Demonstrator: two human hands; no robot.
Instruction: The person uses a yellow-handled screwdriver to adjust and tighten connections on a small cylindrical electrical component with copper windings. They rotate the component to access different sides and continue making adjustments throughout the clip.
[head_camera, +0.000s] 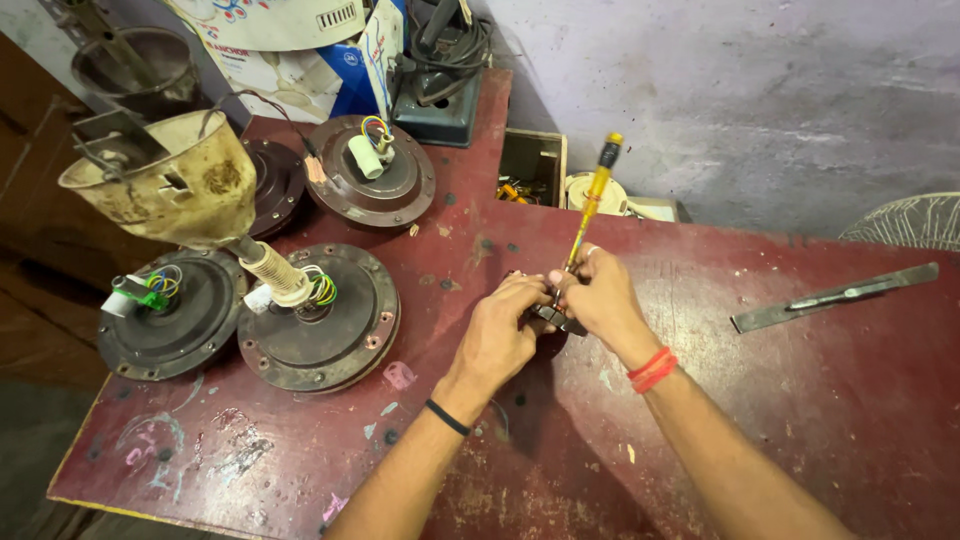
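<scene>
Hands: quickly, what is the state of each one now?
Left hand: closed on a small dark part.
Right hand: closed on a yellow screwdriver, upright over that part.

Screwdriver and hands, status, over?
Left hand steadies small dark part on red table. Right hand holds yellow screwdriver upright on it. Fan motors stand clear at left.

bare forearms; black band on left wrist (447, 417), red thread on right wrist (652, 369).
</scene>
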